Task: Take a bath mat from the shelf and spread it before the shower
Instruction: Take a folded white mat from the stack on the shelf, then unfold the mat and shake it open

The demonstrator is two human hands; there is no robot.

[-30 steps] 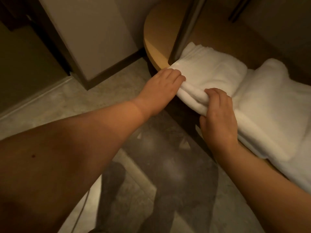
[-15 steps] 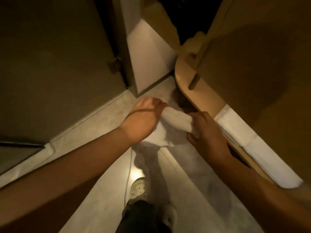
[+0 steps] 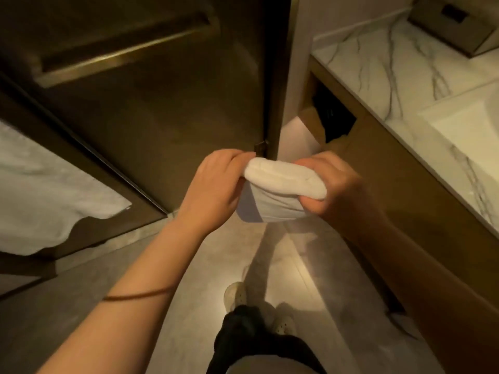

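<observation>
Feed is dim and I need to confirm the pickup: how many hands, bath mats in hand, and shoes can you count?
Hands: 2, the left hand and the right hand, both gripping the bath mat
Bath mats in hand: 1, folded
Shoes: 2
Total: 5

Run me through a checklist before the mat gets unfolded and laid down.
1. Bath mat off the shelf: ok, held in the air between both hands.
2. Left hand grip: ok, fingers curled over one end.
3. Right hand grip: ok, pinching the other end.
4. Mat opened out: not ok, it is a folded bundle.
5. Shower spot found: cannot tell whether the dark door ahead is the shower.
6. Floor dry: cannot tell.
</observation>
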